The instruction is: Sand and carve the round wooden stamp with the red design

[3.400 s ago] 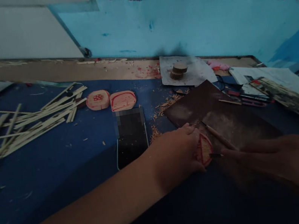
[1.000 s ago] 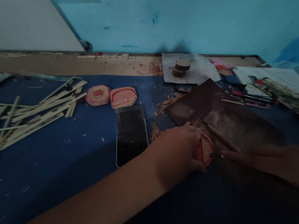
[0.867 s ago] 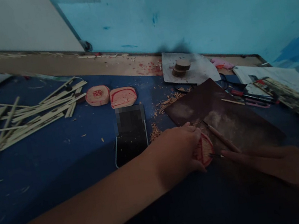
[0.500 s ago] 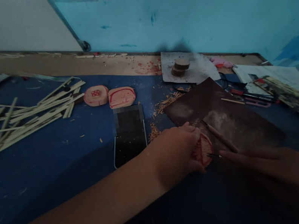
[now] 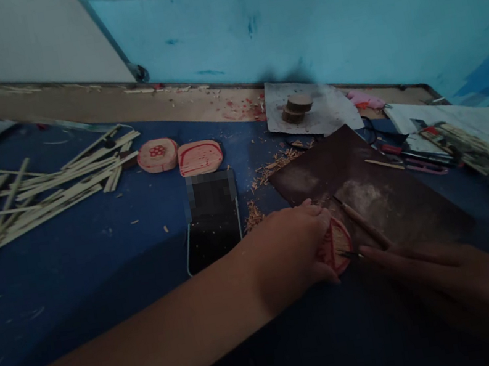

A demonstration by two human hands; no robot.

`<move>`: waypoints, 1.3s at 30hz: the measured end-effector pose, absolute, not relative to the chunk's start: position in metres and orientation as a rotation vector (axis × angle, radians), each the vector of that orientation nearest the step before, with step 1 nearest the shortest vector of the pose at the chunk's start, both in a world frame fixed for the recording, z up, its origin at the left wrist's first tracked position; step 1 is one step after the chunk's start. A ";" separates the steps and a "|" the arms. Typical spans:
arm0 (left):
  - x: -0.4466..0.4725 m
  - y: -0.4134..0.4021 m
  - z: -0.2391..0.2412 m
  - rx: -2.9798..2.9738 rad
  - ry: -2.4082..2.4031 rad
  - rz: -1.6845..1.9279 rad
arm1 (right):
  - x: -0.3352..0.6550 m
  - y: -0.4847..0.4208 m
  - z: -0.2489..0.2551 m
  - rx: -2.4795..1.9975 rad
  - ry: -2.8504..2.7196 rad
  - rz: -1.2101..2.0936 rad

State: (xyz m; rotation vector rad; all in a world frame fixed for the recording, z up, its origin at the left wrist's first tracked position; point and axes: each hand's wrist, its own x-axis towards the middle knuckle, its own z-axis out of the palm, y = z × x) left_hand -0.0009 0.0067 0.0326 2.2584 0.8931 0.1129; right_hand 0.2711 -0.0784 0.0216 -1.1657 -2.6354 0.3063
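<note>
My left hand (image 5: 291, 253) is curled over a small round wooden disc (image 5: 339, 243) marked with red lines and holds it down on the blue table. My right hand (image 5: 448, 280) pinches a thin wooden-handled carving tool (image 5: 364, 226); its metal tip touches the disc's right edge. The disc sits at the near corner of a dark brown sheet (image 5: 367, 187) dusted with pale powder.
A phone (image 5: 212, 229) lies left of my hand, with wood shavings (image 5: 266, 173) beside it. Two carved discs (image 5: 178, 154) and a pile of bamboo sticks (image 5: 40, 192) lie at the left. Stacked wood slices on paper (image 5: 298, 108) and pens and papers (image 5: 430, 145) lie at the back right.
My hands stay on the disc and tool; the tool tip has shifted slightly along the disc's edge. The view has drifted a little.
</note>
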 end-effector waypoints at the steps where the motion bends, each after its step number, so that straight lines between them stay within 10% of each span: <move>1: -0.001 0.007 0.033 2.256 0.893 0.108 | 0.270 -0.078 0.022 -1.160 -2.629 0.298; 39: 0.000 0.001 0.028 2.178 0.772 0.304 | 0.267 -0.072 0.044 -1.327 -2.696 0.454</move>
